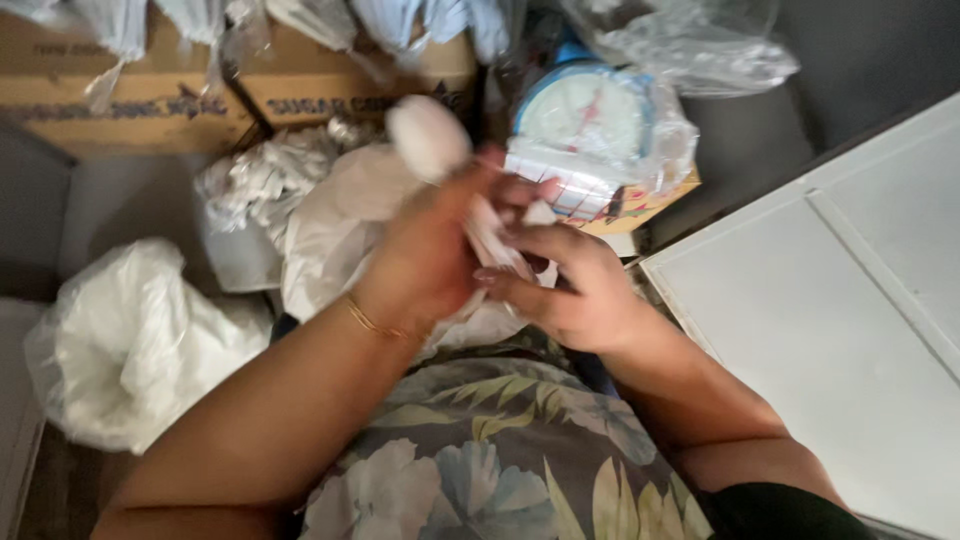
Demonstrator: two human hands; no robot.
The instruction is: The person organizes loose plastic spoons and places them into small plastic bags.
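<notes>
A: Figure, head view. What is shown in hand?

B: A small white filled bag [430,135], rounded at its top, is held up in front of the torso. The left hand [425,265] is closed around its lower part; the right hand [570,290] is closed by its fingertips on the thin white tail of the plastic [495,240] just below. The bag is thus carried in the air, above the lap and in front of a dial weighing scale [585,115].

A: How is the step judged to be done well?

B: The neck is best kept pinched close against the filling, so that no slack is left, while the tail is drawn taut and twisted by the right hand. The bulb should be kept upright, so that nothing is spilled.

A: What cannot be made out?

B: The bag's top is blurred, and its contents cannot be told. The left palm and its fingers are turned away, so the exact grip is hidden. The scale is wrapped in clear plastic and its reading is illegible. The white bags [130,340] at the left and the cardboard boxes [130,95] behind are cut off by the frame.
</notes>
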